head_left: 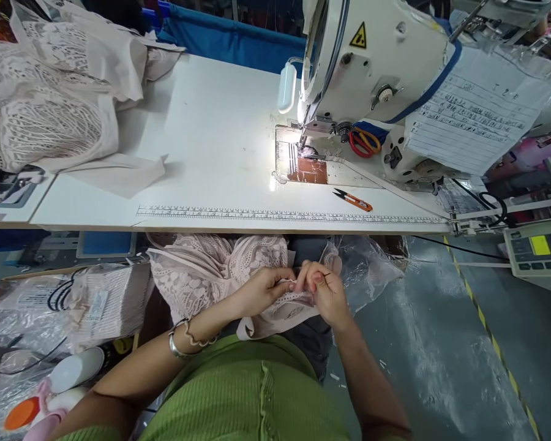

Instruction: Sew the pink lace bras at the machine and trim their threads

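Note:
A pale pink lace bra (257, 254) lies across my lap, below the front edge of the sewing table. My left hand (272, 288) pinches the bra's edge near its right-hand cup, thumb and fingers together. Close beside it, my right hand (325, 291) is closed on the same edge, its fingers curled and nearly touching the left fingertips. What exactly lies between the fingers is too small to make out. Part of the bra hangs under both hands, toward the green top I wear.
Above the table stands a sewing machine (371, 61) with its needle area lit. Orange thread snips (352, 199) lie near a printed ruler strip (257, 214). More lace bras (50, 98) are heaped at the left. Bottles and a bagged bundle (110, 300) sit lower left; a control box (539, 251) is at right.

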Motion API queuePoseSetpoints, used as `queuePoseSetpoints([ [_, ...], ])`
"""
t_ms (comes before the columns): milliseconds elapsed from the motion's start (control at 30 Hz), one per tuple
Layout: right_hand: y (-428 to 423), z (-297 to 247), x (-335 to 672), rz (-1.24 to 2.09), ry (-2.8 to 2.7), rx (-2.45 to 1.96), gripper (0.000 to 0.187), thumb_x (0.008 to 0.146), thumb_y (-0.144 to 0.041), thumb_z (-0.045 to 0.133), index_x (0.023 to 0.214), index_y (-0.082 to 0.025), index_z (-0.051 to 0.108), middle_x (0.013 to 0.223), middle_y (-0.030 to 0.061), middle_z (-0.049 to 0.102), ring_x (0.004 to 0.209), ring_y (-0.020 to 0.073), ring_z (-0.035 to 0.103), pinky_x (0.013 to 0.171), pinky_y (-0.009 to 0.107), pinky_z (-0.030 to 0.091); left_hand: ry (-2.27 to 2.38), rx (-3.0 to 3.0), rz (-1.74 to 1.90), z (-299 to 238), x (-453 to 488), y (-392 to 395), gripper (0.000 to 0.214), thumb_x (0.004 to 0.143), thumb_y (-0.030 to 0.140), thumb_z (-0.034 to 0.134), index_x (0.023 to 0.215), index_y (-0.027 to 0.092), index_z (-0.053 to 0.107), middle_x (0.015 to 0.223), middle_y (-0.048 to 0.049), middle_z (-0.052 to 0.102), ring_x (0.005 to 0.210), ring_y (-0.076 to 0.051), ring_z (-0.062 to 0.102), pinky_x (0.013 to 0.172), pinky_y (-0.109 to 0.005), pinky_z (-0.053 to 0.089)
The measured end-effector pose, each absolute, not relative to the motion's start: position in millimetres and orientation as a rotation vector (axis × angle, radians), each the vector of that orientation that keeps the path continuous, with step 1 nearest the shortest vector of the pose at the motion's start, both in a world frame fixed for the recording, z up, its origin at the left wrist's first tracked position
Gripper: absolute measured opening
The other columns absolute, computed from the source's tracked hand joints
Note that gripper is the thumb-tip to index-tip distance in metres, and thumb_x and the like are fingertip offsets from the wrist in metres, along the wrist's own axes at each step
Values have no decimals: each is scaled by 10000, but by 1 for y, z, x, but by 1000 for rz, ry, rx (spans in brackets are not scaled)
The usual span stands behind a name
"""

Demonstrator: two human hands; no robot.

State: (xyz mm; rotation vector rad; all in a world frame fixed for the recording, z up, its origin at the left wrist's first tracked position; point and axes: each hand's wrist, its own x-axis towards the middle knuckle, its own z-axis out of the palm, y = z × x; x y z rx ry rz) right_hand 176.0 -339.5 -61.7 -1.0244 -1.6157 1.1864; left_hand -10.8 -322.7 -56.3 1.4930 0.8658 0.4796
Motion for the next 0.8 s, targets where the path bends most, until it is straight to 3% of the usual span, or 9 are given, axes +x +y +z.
queuePoseSetpoints([
  [67,-341,-68,176,1266,-1639,-1035,520,1019,-617,270,659,-254,366,551,-22,451,558,163,462,615,318,438,826,1505,449,-56,-10,-324,302,943,384,445,797,158,583,681,17,504,611,-115,425,582,-221,316],
  [167,-341,-76,196,1057,-1760,-1288,557,1010,-637,227,631,-252,362,559,-25,422,520,147,427,568,303,410,851,1504,393,-58,-9,-324,323,953,416,433,779,162,532,652,34,433,580,-105,370,557,-218,287],
  [300,-328,-81,256,804,-1756,-1572,481,991,-540,373,618,-243,435,568,-18,441,528,154,417,545,296,367,860,1475,360,-63,-12,-323,357,955,467,439,783,165,523,638,40,397,573,-106,357,549,-221,277],
  [433,-317,-82,305,425,-1636,-1829,385,948,-457,459,642,-231,514,678,69,505,736,247,495,730,420,419,856,1420,433,-63,-19,-322,395,954,509,467,784,162,547,637,40,405,565,-105,359,544,-222,284],
  [500,-317,-81,303,316,-1615,-1887,349,926,-447,511,693,-203,599,808,146,577,893,309,523,841,504,408,836,1394,444,-60,-21,-322,404,963,520,469,888,152,621,653,32,452,548,-102,356,531,-224,283],
  [600,-325,-80,268,402,-1736,-1825,318,930,-466,539,876,-206,715,967,148,654,1005,314,553,908,501,426,800,1379,454,-57,-20,-322,418,976,507,464,1072,155,667,696,12,545,541,-104,390,523,-222,310],
  [667,-330,-76,240,823,-1938,-1566,373,1008,-457,422,967,-232,717,906,93,676,917,251,583,831,406,473,778,1371,503,-57,-21,-321,405,979,480,459,1071,150,676,792,-27,624,637,-128,504,588,-224,382],
  [733,-333,-68,221,1013,-1986,-1360,428,1029,-488,390,836,-233,674,755,41,625,761,201,559,750,342,468,768,1399,505,-57,-23,-316,395,988,450,438,1039,148,686,850,-54,663,725,-156,570,646,-238,425],
  [800,-333,-59,214,962,-1961,-1281,459,1027,-510,404,713,-227,582,660,0,536,655,168,496,731,326,442,788,1519,465,-56,-27,-309,376,996,402,417,980,149,695,849,-67,670,752,-175,590,670,-256,435],
])
